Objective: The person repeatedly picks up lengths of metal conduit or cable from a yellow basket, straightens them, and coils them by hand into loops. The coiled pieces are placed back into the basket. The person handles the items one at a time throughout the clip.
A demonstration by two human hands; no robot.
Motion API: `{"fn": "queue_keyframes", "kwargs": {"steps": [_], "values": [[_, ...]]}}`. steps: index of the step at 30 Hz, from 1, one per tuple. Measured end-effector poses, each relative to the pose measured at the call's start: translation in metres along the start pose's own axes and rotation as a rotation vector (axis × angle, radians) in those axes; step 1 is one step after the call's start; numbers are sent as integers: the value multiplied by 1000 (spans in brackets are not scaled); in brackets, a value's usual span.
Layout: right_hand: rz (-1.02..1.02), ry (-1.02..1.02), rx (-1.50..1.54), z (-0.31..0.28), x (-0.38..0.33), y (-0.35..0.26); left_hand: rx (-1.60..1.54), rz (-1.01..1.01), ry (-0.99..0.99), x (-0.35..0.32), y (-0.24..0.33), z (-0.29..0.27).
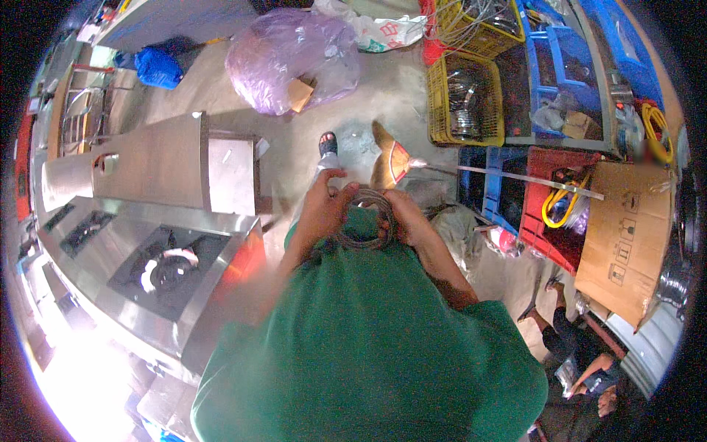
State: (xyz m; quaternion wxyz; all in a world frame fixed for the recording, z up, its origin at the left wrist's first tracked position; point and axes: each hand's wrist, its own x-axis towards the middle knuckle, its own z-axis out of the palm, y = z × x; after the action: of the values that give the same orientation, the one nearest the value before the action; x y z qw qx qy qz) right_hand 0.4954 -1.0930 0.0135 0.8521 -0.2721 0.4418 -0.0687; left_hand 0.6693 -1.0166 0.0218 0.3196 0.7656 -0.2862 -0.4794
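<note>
Stove: a steel gas cooker (173, 269) stands at about nine o'clock from the hands, well apart from them.
Left hand: the left hand (322, 210) grips the coil's left arc, fingers curled around the strands, thumb on top.
Coil: a small coil of grey wire (366, 219) hangs between both hands, in front of the green shirt (375, 331), above the concrete floor.
Handling: it looks light and springy, stiff enough to keep its ring; loops may slip apart, so opposite arcs seem the best hold.
Right hand: the right hand (406, 214) pinches the right arc at three o'clock, fingers pressed together over the strands.
Crates: yellow crate (465, 99) at one o'clock.
</note>
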Motion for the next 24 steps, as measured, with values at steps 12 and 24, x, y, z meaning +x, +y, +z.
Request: {"fn": "queue_keyframes", "kwargs": {"steps": [12,24], "values": [[-333,202,-1277,-11,154,-153,207,447,-222,201,116,-54],[-244,293,50,-10,174,-253,274,988,-182,351,155,-52]]}}
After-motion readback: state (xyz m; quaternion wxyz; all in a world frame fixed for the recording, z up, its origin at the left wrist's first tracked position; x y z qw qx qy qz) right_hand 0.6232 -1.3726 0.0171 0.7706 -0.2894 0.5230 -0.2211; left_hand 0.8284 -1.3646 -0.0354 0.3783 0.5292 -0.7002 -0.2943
